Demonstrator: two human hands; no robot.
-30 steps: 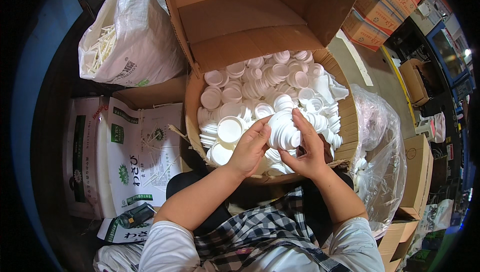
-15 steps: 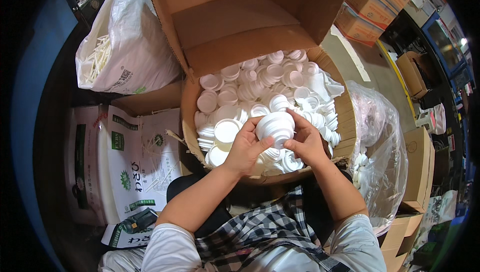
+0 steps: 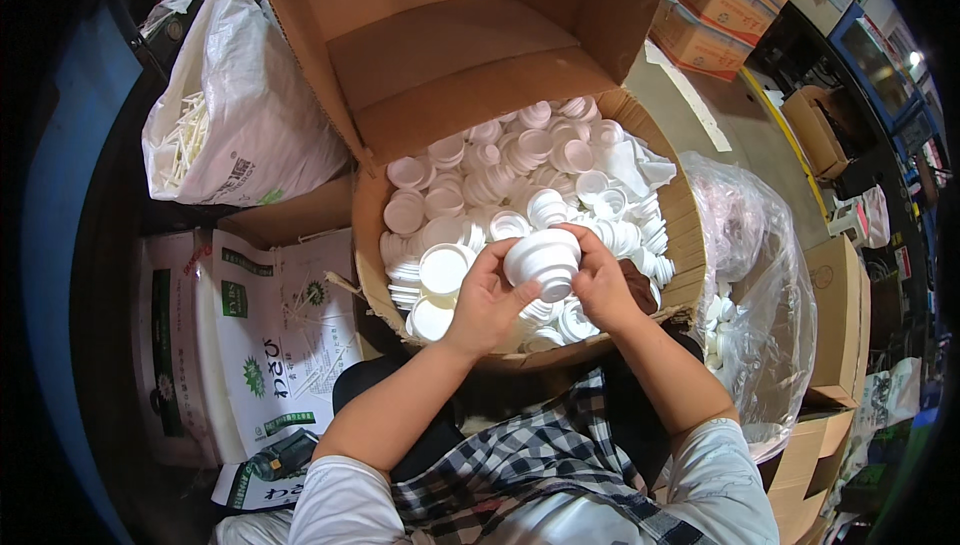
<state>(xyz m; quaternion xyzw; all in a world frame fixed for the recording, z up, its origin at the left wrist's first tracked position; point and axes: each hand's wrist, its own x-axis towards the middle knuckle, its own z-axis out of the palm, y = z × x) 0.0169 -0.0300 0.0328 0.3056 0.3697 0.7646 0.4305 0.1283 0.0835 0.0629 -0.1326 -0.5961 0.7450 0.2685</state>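
Observation:
Over the near part of a big open carton [image 3: 690, 290], I hold a white stepped round plastic piece [image 3: 543, 257] between both hands. Its wide rim faces away from me and its narrower rings face my thumbs. My left hand [image 3: 488, 303] is closed on its left side, thumb in front. From the right, my right hand [image 3: 603, 280] grips it by the upper edge. Whether it is one piece or several nested ones, I cannot tell. Beneath lie many loose white round plastic pieces [image 3: 515, 160], some stacked. A brown object [image 3: 640, 287] shows beside my right hand.
A white woven sack [image 3: 265, 125] of thin white sticks [image 3: 185, 140] stands at the left, above a printed white sack [image 3: 270, 335]. Clear plastic bagging [image 3: 770, 325] and a brown carton [image 3: 835, 325] are at the right. Stacked cartons [image 3: 710, 15] stand at the far right.
The held piece has tilted slightly, and my right fingers have shifted along its upper edge. The whole view has moved a little, so the surroundings sit somewhat further left.

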